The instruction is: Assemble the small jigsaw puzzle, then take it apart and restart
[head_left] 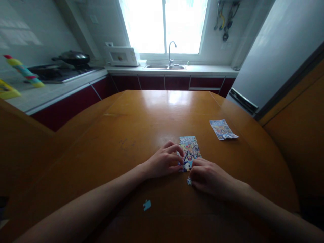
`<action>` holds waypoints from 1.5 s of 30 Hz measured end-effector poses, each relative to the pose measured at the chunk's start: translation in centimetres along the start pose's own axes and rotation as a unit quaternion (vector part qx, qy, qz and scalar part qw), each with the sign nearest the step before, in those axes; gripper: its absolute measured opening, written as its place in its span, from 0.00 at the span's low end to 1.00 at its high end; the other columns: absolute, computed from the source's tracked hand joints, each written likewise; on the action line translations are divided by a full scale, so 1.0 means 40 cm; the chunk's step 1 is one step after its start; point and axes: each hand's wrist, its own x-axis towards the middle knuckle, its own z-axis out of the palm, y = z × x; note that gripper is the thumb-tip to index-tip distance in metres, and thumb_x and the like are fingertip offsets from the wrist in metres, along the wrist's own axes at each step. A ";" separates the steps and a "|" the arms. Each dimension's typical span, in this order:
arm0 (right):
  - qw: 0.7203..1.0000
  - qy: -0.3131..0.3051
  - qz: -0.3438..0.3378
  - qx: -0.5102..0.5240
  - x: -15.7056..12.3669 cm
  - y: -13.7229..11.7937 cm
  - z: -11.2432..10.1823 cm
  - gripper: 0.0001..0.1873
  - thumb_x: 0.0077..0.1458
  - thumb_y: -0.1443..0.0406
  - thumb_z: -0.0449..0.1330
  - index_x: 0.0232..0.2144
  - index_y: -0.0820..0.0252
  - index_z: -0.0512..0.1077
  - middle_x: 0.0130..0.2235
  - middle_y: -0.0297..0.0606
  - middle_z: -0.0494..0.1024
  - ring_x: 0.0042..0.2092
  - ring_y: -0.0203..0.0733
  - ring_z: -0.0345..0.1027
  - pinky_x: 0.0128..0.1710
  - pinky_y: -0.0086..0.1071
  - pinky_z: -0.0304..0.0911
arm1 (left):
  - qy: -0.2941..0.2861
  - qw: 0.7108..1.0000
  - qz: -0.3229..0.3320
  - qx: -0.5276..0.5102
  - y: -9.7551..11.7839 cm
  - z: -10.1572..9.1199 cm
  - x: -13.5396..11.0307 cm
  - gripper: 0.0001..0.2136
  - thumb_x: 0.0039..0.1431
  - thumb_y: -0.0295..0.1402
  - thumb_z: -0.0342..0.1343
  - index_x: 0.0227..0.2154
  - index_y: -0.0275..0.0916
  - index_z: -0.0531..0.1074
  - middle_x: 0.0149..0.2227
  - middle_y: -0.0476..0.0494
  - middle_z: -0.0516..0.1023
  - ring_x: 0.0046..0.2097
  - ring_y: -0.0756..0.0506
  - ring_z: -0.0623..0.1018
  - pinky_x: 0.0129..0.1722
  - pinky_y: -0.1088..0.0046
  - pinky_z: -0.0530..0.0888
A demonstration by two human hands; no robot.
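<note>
A small jigsaw puzzle [189,148] with a colourful cartoon picture lies on the wooden table, largely joined together. Along its left edge my left hand [165,160] rests, fingers bent and apart, the fingertips touching the puzzle. My right hand [211,177] is at the lower right corner, its thumb and fingers closed on a small puzzle piece [189,181] just below the puzzle. Part of that piece is hidden by the fingers. A loose light-blue puzzle piece [146,205] lies nearer to me, right of my left forearm.
A creased printed sheet [222,129] with a similar picture lies to the right on the table [141,118]. Beyond the table stand a counter with a sink [165,66], a microwave [121,56], and a stove with a covered pan [74,57]. A fridge [275,47] is at right.
</note>
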 end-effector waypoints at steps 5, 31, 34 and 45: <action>0.999 0.046 -0.001 0.011 0.028 0.016 -0.024 0.03 0.55 0.70 0.62 0.32 0.58 0.74 0.39 0.38 0.74 0.42 0.41 0.67 0.43 0.34 0.64 | 0.062 0.996 -0.059 0.021 -0.016 0.011 0.002 0.04 0.61 0.34 0.61 0.36 0.45 0.80 0.42 0.44 0.77 0.47 0.43 0.70 0.50 0.61 0.72; 0.993 0.112 0.015 0.023 0.097 0.087 -0.015 0.02 0.55 0.69 0.63 0.31 0.58 0.73 0.37 0.37 0.74 0.41 0.42 0.68 0.44 0.36 0.64 | 0.084 0.992 -0.087 0.022 -0.020 0.003 -0.002 0.18 0.60 0.19 0.53 0.41 0.48 0.81 0.44 0.42 0.74 0.48 0.42 0.67 0.47 0.61 0.73; 0.992 0.121 0.023 0.015 0.102 0.077 -0.004 0.02 0.55 0.69 0.63 0.31 0.59 0.73 0.36 0.38 0.75 0.41 0.43 0.67 0.43 0.37 0.65 | 0.074 0.994 -0.077 0.022 -0.021 0.005 -0.004 0.18 0.58 0.18 0.53 0.40 0.47 0.81 0.44 0.43 0.74 0.48 0.42 0.67 0.48 0.60 0.73; 0.991 0.129 0.020 0.006 0.108 0.083 0.010 0.02 0.56 0.69 0.64 0.31 0.58 0.76 0.38 0.39 0.75 0.42 0.44 0.68 0.45 0.40 0.66 | 0.057 0.995 -0.076 0.021 -0.017 0.003 -0.003 0.19 0.56 0.17 0.52 0.41 0.47 0.80 0.44 0.44 0.73 0.48 0.43 0.68 0.50 0.60 0.72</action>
